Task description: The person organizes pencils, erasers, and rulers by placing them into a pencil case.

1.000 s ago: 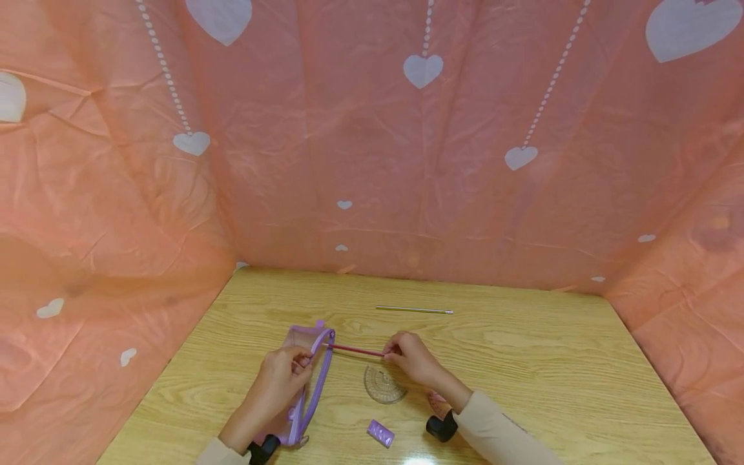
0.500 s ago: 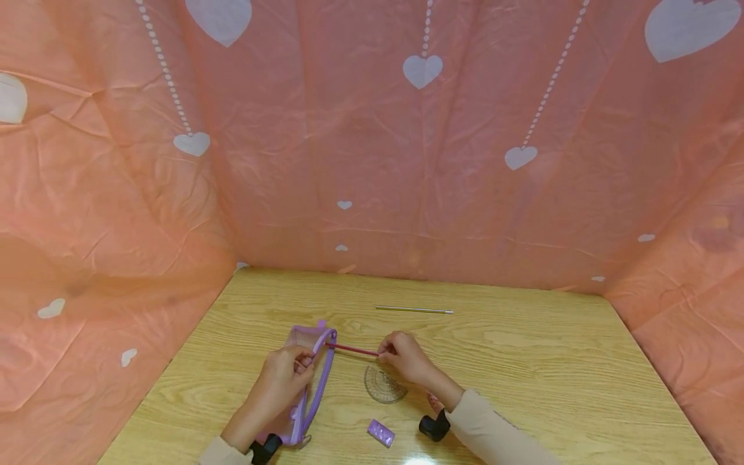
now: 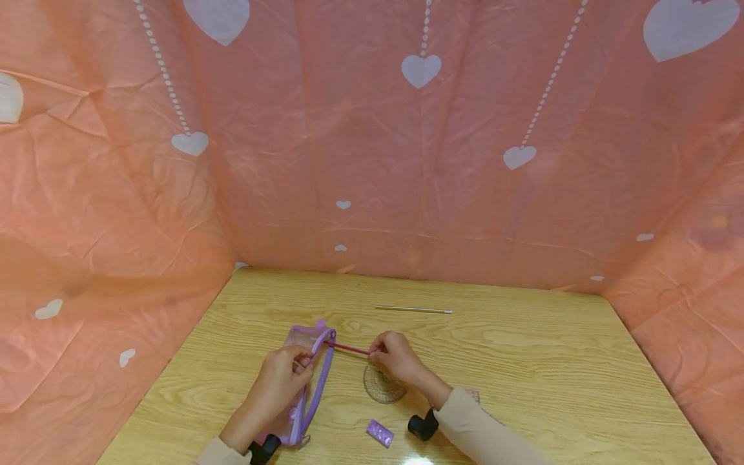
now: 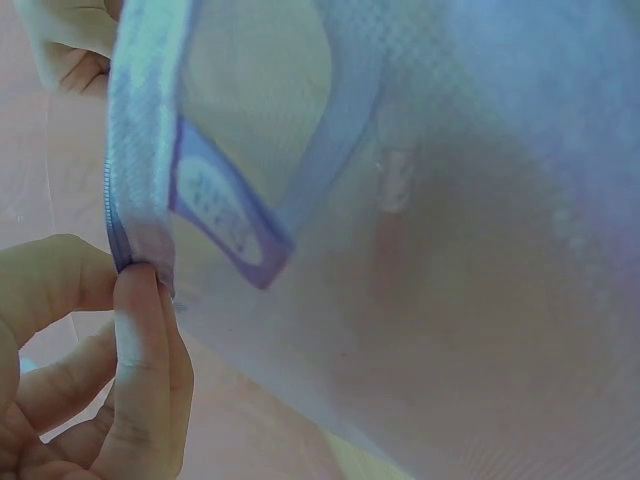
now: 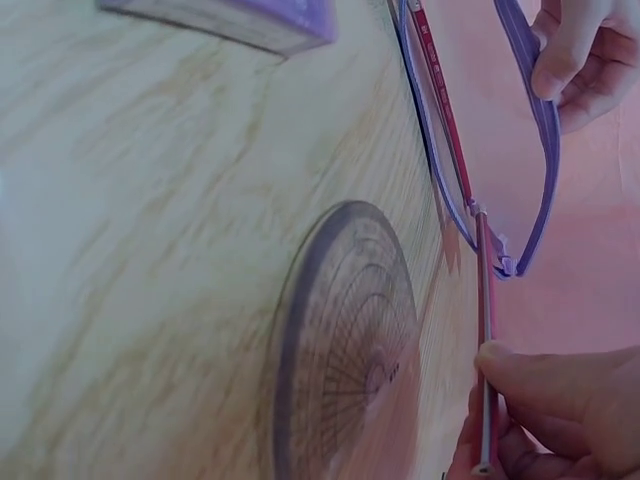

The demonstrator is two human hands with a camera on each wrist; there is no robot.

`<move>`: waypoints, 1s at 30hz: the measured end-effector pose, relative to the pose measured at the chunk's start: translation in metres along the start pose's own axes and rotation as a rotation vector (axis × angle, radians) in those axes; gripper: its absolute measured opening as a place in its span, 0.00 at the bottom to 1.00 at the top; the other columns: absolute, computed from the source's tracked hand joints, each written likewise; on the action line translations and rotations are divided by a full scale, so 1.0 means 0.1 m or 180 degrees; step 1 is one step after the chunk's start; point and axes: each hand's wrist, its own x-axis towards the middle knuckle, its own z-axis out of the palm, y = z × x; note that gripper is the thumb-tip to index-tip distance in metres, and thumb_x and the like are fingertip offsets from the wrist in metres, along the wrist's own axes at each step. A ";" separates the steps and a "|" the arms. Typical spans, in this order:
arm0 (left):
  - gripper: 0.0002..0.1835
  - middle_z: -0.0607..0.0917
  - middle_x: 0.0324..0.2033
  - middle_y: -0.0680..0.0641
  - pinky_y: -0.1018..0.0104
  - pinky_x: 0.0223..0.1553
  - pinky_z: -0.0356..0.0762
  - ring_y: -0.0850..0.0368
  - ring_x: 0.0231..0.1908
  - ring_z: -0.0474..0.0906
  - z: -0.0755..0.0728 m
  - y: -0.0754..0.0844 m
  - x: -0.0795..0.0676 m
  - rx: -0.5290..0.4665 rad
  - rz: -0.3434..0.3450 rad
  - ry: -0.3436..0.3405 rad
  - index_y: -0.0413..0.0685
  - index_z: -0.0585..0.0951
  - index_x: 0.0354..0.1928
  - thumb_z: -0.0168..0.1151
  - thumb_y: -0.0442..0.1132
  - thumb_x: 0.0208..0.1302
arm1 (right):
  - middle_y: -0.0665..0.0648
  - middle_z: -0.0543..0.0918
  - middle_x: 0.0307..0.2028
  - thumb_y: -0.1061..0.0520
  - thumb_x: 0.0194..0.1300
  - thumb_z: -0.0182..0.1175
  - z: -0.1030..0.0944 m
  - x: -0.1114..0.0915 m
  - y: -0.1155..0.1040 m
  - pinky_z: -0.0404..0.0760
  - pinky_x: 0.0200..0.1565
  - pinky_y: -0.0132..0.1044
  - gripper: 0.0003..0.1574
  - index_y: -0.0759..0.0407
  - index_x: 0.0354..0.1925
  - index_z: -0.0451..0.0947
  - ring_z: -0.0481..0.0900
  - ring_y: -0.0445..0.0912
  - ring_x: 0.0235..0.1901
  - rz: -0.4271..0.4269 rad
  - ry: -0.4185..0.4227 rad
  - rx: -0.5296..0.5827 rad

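Observation:
A purple mesh zip pencil case [image 3: 318, 387] lies unzipped at the left of the table. My left hand [image 3: 285, 374] pinches its zip edge [image 4: 145, 200] between thumb and fingers and holds the mouth apart. Between thumb and fingers, my right hand [image 3: 398, 358] pinches a red pencil [image 3: 351, 349], whose far end reaches the mouth of the case. In the right wrist view another red pencil [image 5: 442, 95] shows within the opening, beyond the tip of the held pencil. A clear protractor [image 3: 380, 386] lies flat just below the right hand, which partly covers it.
Toward the back of the table [image 3: 523, 349] lies a thin pencil [image 3: 414, 309]. A small purple packet [image 3: 380, 433] sits near the front. Something pinkish [image 3: 475, 395] peeks out by the right sleeve. A pink sheet with white hearts [image 3: 372, 161] surrounds the table.
My right hand has moved left toward the case, and less of the red pencil shows between hand and case. The left hand keeps its place on the zip edge.

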 end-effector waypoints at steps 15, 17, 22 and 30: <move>0.08 0.80 0.24 0.53 0.75 0.23 0.77 0.68 0.23 0.75 0.02 0.00 0.00 -0.0027 -0.0054 0.0017 0.34 0.84 0.35 0.67 0.21 0.51 | 0.54 0.80 0.23 0.72 0.62 0.64 0.07 0.07 -0.10 0.73 0.27 0.28 0.04 0.71 0.29 0.82 0.70 0.36 0.24 0.0114 0.0043 0.0087; 0.08 0.80 0.24 0.53 0.75 0.23 0.77 0.68 0.23 0.74 0.02 0.00 0.00 -0.0020 -0.0055 0.0034 0.35 0.84 0.34 0.67 0.21 0.51 | 0.55 0.81 0.23 0.72 0.61 0.64 0.08 0.07 -0.11 0.74 0.27 0.28 0.04 0.71 0.29 0.82 0.71 0.36 0.24 0.0115 0.0047 0.0074; 0.08 0.80 0.24 0.53 0.75 0.23 0.77 0.68 0.23 0.75 0.04 0.00 0.01 -0.0004 -0.0025 0.0063 0.35 0.84 0.34 0.66 0.21 0.50 | 0.56 0.82 0.24 0.73 0.61 0.64 0.11 0.09 -0.13 0.74 0.27 0.28 0.04 0.71 0.29 0.82 0.71 0.36 0.24 0.0114 0.0047 0.0030; 0.09 0.81 0.25 0.53 0.76 0.24 0.78 0.68 0.23 0.76 0.06 -0.01 0.01 -0.0028 -0.0024 0.0035 0.35 0.84 0.35 0.66 0.21 0.51 | 0.54 0.80 0.22 0.72 0.62 0.64 0.15 0.13 -0.13 0.71 0.25 0.28 0.05 0.70 0.29 0.83 0.69 0.36 0.23 0.0204 0.0066 -0.0001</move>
